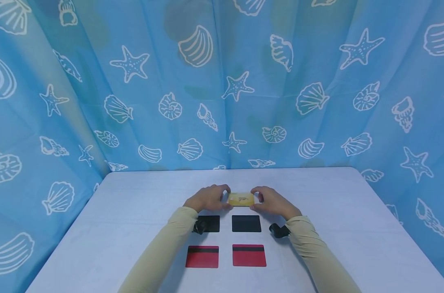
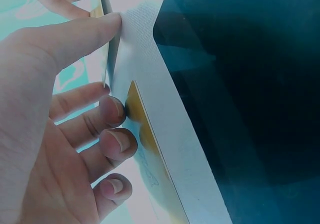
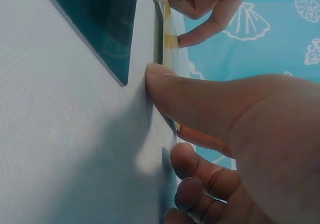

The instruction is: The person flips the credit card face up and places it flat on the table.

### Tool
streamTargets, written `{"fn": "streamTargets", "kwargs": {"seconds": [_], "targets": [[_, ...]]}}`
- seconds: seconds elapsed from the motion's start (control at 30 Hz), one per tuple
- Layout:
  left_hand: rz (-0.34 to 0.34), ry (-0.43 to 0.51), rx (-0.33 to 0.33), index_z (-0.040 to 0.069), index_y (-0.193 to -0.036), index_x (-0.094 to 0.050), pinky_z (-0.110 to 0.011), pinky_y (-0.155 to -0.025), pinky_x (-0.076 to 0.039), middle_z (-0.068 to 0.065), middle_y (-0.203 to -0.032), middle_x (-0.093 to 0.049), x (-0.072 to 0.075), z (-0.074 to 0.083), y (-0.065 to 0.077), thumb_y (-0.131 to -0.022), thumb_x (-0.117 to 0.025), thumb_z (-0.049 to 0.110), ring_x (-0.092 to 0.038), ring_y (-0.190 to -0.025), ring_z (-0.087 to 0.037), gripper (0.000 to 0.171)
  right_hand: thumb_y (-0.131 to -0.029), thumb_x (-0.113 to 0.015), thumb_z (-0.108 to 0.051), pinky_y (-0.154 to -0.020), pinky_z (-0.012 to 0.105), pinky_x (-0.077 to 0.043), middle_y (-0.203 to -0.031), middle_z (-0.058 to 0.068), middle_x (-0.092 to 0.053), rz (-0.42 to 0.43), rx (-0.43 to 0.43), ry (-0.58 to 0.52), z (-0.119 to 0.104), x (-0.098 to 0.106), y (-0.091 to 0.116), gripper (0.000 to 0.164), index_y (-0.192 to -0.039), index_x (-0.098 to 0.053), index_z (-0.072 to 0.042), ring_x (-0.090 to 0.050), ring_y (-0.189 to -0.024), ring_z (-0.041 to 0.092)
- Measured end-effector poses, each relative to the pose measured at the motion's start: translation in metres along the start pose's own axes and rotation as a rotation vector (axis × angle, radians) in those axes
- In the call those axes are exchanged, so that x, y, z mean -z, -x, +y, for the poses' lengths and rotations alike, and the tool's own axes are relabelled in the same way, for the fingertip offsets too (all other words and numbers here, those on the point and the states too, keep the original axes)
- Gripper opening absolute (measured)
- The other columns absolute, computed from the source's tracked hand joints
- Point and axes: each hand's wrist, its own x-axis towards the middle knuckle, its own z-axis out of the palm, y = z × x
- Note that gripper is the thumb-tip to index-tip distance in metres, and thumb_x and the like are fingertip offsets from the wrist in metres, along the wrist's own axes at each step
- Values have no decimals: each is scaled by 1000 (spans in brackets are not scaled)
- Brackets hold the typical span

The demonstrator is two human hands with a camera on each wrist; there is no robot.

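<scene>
A yellow card (image 1: 241,199) is held by its two short edges between my hands, toward the back of the table. On its left edge, the left hand (image 1: 209,197) pinches it between thumb and index finger. The right hand (image 1: 272,201) pinches the opposite edge the same way. The left wrist view shows a second yellow card (image 2: 155,156) lying beside the left hand's other fingers; in the head view that hand hides it. Just in front of the hands lie two black cards, one on the left (image 1: 212,224) partly covered by the left wrist, the other (image 1: 246,224) in the middle.
Nearer the front lie two red cards with a dark stripe, one on the left (image 1: 202,258) and one on the right (image 1: 249,256). A white cloth covers the table (image 1: 354,252). Behind it hangs a blue curtain (image 1: 222,122) with white shells and starfish.
</scene>
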Motion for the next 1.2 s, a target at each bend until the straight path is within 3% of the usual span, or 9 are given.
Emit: {"fn": "streamTargets", "kwargs": {"seconds": [0.97,1.2], "targets": [[-4,-13,-10,24,-137,-59,-40,-85,-54,-1,-107,-64,1,1,-1,-90,-75,49,-57,-92,-17,56,-89,-81,-23,-71,29,-44,-92,6,-57,0,-33,7,-3,0,1,58,-141,-59,-7,-53,-83,18],[28,-31,1,25,-140,-58,-41,-89,-55,-1,-110,-66,-3,0,-1,-89,-76,49,-58,-92,-16,59,-89,-82,-22,-72,30,-45,-94,7,-58,4,-42,7,-5,-2,1,58,-140,-59,-7,-53,-84,19]]}}
